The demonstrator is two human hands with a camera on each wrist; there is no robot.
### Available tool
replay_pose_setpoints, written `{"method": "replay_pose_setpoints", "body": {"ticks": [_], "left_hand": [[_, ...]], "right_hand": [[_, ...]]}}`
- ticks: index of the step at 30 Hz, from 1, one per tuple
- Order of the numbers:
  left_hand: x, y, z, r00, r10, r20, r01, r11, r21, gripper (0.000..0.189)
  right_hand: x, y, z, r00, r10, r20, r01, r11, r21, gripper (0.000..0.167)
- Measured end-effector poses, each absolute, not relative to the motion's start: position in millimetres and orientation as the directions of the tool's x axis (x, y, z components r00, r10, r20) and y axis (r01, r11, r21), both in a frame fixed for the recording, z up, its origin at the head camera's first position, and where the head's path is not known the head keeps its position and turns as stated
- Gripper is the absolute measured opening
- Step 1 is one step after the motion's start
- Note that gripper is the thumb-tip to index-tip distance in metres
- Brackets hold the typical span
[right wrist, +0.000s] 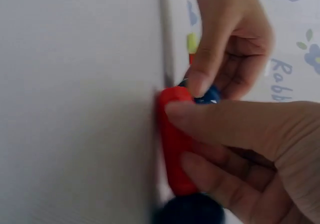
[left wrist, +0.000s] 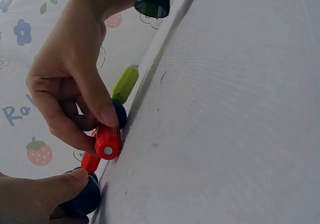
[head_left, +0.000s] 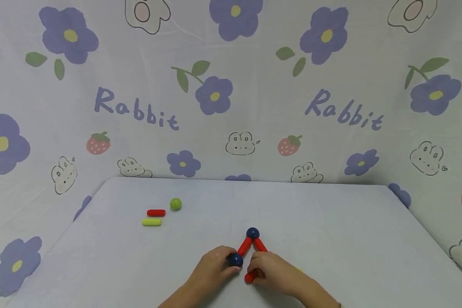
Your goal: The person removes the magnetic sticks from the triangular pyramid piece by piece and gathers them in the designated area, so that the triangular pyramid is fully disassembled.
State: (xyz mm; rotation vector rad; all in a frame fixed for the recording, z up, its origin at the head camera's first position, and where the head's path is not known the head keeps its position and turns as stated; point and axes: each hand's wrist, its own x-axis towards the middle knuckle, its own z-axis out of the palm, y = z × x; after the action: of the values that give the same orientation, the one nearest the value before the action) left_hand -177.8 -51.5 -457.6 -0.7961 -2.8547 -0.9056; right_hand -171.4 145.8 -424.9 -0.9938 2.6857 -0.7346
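My left hand (head_left: 212,267) grips a dark blue ball (head_left: 235,260) between thumb and fingers. From that ball a red rod (head_left: 244,247) runs up to another dark blue ball (head_left: 253,233), where a second red rod (head_left: 260,244) slants down behind my right hand (head_left: 273,273). That right hand pinches a third red rod (right wrist: 176,139); its free end shows a silver disc in the left wrist view and points toward the left hand's ball, apart from it. Against the rod's other end sits a dark blue ball (right wrist: 190,210). A yellow-green rod (left wrist: 125,84) extends beyond, mostly hidden by the right hand in the head view.
At the table's (head_left: 331,222) back left lie a loose red rod (head_left: 156,213), a yellow-green rod (head_left: 152,222) and a green ball (head_left: 176,204). A patterned cloth (head_left: 254,115) hangs behind the table.
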Motion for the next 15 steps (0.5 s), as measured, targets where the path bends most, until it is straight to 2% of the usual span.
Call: {"method": "replay_pose_setpoints", "body": {"ticks": [6, 11, 15], "left_hand": [[-179.1, -53.5, -456.5, -0.872, 0.453, 0.185, 0.477, 0.705, 0.525, 0.034], [-179.7, -54.0, -455.4, -0.881, 0.447, 0.156, 0.453, 0.703, 0.548, 0.037], [-179.1, -52.3, -456.4, -0.88, 0.455, 0.139, 0.447, 0.693, 0.566, 0.038]], "right_hand": [[-191.7, 150.4, -397.7, -0.751, -0.66, -0.016, -0.54, 0.628, -0.56, 0.019], [-224.2, 148.2, -377.4, -0.734, -0.679, -0.018, -0.582, 0.643, -0.498, 0.025], [-242.4, 137.5, -376.0, -0.693, -0.707, -0.14, -0.601, 0.675, -0.428, 0.026]]}}
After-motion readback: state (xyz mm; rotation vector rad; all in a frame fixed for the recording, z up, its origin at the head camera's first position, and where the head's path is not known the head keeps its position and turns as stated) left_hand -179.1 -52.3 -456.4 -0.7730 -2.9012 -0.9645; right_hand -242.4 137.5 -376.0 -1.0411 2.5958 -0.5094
